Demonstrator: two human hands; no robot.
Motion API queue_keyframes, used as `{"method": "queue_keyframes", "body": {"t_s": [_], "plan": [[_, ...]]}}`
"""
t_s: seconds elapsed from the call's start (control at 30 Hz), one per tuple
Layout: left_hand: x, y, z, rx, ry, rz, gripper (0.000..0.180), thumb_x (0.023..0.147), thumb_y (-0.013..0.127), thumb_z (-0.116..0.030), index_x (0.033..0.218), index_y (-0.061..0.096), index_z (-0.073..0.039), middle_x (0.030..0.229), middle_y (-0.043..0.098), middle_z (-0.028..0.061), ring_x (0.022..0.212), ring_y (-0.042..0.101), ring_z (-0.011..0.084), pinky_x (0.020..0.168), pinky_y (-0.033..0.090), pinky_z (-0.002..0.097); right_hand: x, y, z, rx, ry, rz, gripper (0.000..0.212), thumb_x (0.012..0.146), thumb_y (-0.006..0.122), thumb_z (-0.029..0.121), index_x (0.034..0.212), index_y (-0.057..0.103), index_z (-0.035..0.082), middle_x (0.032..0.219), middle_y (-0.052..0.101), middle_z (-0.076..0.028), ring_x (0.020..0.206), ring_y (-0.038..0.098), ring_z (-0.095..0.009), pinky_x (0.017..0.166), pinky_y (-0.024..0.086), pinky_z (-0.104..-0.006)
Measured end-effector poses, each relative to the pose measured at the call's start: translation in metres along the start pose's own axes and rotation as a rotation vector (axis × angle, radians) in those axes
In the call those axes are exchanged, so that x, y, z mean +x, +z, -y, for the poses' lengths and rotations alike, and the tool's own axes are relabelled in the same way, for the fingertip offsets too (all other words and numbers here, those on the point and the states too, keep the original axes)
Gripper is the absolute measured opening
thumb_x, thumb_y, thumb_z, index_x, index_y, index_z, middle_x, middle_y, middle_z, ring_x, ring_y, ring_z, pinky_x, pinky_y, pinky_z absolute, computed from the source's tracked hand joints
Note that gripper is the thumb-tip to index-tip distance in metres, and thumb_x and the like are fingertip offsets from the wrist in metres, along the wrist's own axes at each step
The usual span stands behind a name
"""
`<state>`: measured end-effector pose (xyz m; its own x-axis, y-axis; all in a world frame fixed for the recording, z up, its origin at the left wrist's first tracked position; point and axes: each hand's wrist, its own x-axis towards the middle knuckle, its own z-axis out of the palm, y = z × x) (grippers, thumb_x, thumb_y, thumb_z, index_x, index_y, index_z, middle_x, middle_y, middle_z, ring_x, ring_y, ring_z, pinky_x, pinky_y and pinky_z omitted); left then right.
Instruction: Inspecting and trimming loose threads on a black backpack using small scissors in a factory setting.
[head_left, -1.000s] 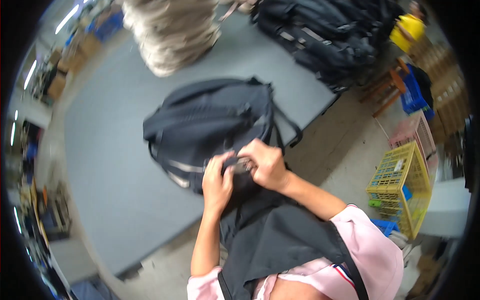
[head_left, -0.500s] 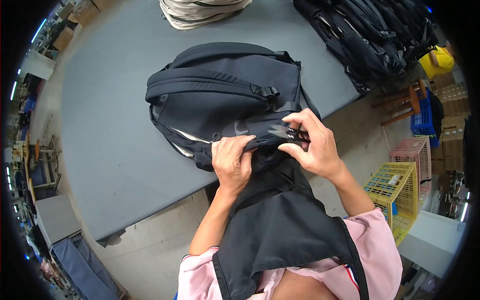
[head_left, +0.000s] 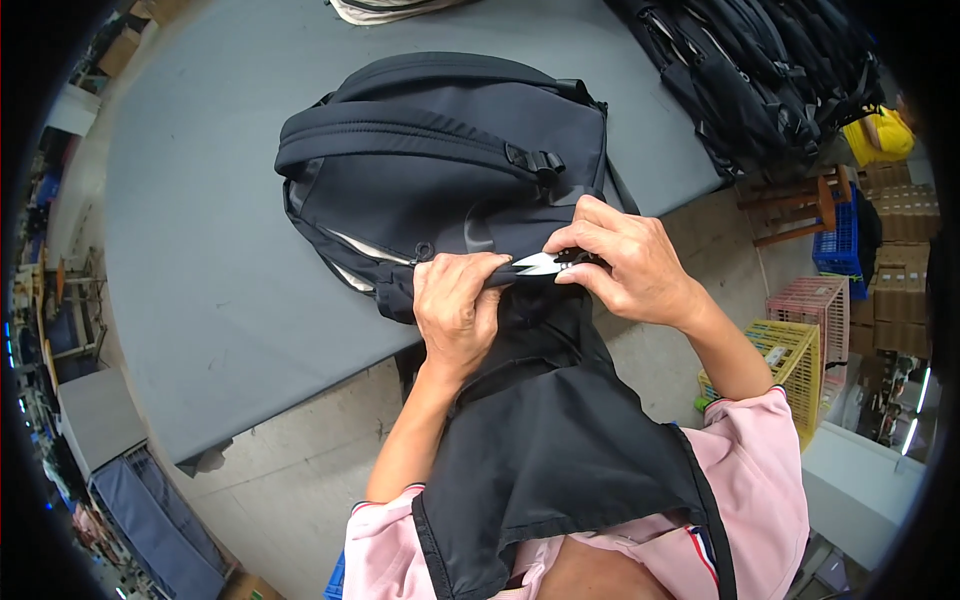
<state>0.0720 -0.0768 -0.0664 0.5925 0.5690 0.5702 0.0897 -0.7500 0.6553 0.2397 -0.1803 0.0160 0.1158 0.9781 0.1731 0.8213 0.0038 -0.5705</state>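
Note:
A dark navy backpack point(head_left: 440, 170) lies on a grey table point(head_left: 200, 250), straps up, its lower end at the table's near edge. My left hand point(head_left: 455, 305) grips the backpack's bottom edge fabric. My right hand point(head_left: 625, 260) holds small thread snips point(head_left: 545, 264), their pale blades pointing left toward my left hand, right at the backpack's edge. I wear a black apron over a pink shirt.
A pile of dark backpacks point(head_left: 760, 70) lies at the table's far right. A pale bundle point(head_left: 385, 8) sits at the far edge. On the floor to the right stand a yellow crate point(head_left: 790, 360), a pink crate point(head_left: 815, 300) and a blue crate point(head_left: 835, 235).
The view has closed in on the backpack. My hands stayed at its lower edge; the snips' pale blades now show between my hands.

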Motion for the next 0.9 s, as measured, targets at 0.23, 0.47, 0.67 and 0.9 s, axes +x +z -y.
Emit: {"method": "queue_keyframes", "body": {"t_s": [0.23,0.47,0.67,0.9], "plan": [[-0.002,-0.001,-0.002,-0.013,-0.029,0.034,0.023,0.068,0.067,-0.001,0.09,0.063,-0.007,0.083,0.065,0.0038,0.075,0.058,0.0203,0.07,0.038,0.0314,0.004,-0.002,0.002,-0.07,-0.051,0.036,0.02,0.067,0.07,0.009,0.086,0.062,0.006,0.073,0.049,-0.006,0.057,0.051,-0.023,0.052,0.041,-0.0326],[-0.004,-0.001,0.0,-0.016,-0.042,0.058,0.023,0.069,0.067,0.0,0.091,0.064,-0.006,0.085,0.066,0.0044,0.077,0.058,0.0209,0.072,0.038,0.0311,-0.003,-0.008,0.009,-0.05,-0.024,-0.012,0.02,0.067,0.07,0.008,0.085,0.061,0.005,0.074,0.051,-0.006,0.058,0.052,-0.024,0.052,0.041,-0.033],[-0.004,-0.001,0.001,-0.012,-0.018,0.028,0.023,0.066,0.066,-0.002,0.089,0.063,-0.007,0.083,0.065,0.0034,0.074,0.058,0.0202,0.07,0.038,0.0317,0.005,-0.003,0.006,-0.061,0.017,0.029,0.019,0.068,0.07,0.009,0.084,0.061,0.005,0.076,0.051,-0.006,0.06,0.053,-0.024,0.053,0.041,-0.0337],[-0.005,0.0,0.0,-0.008,-0.024,0.042,0.024,0.065,0.067,-0.002,0.088,0.064,-0.007,0.083,0.065,0.0032,0.075,0.058,0.02,0.07,0.038,0.0316,0.011,-0.004,0.005,-0.071,-0.004,0.114,0.017,0.069,0.069,0.01,0.083,0.061,0.005,0.075,0.05,-0.007,0.06,0.052,-0.024,0.053,0.041,-0.0337]]}}
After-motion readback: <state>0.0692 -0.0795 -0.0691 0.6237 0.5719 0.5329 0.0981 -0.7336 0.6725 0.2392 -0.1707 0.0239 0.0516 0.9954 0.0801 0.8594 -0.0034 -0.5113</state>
